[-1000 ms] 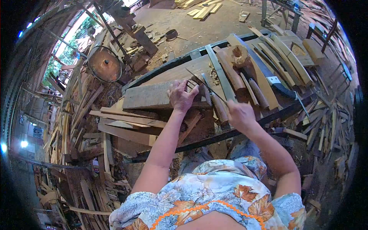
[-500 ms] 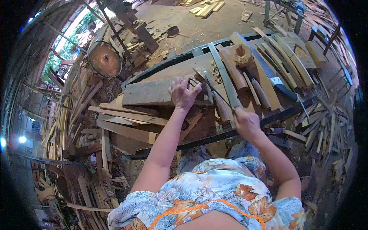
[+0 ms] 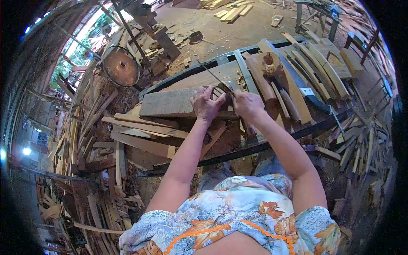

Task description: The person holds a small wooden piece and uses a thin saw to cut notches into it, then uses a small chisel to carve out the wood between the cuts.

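My left hand (image 3: 206,103) lies on the right part of a thick grey-brown wooden block (image 3: 165,103), its thumb and fingers closed round a small piece at the block's end that I cannot make out. Close to its right, my right hand (image 3: 246,104) is wrapped round the near end of a thin, dark, file-like tool (image 3: 213,73). The tool slants up and to the left, past the small piece and above the block. Below my right hand, a wooden-handled tool (image 3: 251,128) is partly hidden on the worktable.
Right of my hands lie a flat metal bar (image 3: 247,74), a rounded wooden piece (image 3: 260,79), a saw with a black handle (image 3: 316,103) and curved wooden strips (image 3: 325,70). Thin boards (image 3: 146,143) lie at the left, near a round rusty disc (image 3: 121,66).
My right hand has moved up and left, close to my left hand. The file-like tool has slid forward with it. My left hand stays at the block.
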The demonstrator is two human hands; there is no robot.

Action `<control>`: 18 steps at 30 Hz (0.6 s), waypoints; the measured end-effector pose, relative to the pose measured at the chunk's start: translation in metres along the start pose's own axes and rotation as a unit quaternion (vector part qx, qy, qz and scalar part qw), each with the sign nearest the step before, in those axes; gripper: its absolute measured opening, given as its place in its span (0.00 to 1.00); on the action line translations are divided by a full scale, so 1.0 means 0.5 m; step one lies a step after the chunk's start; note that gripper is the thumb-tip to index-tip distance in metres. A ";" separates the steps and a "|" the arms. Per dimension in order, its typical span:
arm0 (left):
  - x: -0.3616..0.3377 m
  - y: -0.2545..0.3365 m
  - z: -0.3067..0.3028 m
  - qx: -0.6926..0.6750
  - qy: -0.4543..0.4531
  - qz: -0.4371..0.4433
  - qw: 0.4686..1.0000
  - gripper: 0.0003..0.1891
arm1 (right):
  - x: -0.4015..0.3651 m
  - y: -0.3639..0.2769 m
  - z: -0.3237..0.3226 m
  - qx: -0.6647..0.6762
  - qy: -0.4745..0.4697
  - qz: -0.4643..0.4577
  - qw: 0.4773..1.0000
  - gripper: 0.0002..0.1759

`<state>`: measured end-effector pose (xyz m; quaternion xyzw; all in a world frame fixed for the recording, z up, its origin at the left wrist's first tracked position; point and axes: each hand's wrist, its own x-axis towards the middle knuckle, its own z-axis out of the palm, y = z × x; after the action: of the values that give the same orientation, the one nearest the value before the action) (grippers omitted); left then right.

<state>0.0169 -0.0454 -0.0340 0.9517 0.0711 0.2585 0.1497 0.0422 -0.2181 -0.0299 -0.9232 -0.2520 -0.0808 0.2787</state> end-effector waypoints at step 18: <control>0.003 -0.004 -0.004 0.012 0.003 0.017 1.000 0.27 | 0.024 -0.019 -0.009 -0.012 -0.023 0.002 1.000 0.08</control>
<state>0.0171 -0.0425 -0.0321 0.9537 0.0579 0.2632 0.1339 0.0478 -0.2089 -0.0183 -0.9284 -0.2558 -0.0620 0.2622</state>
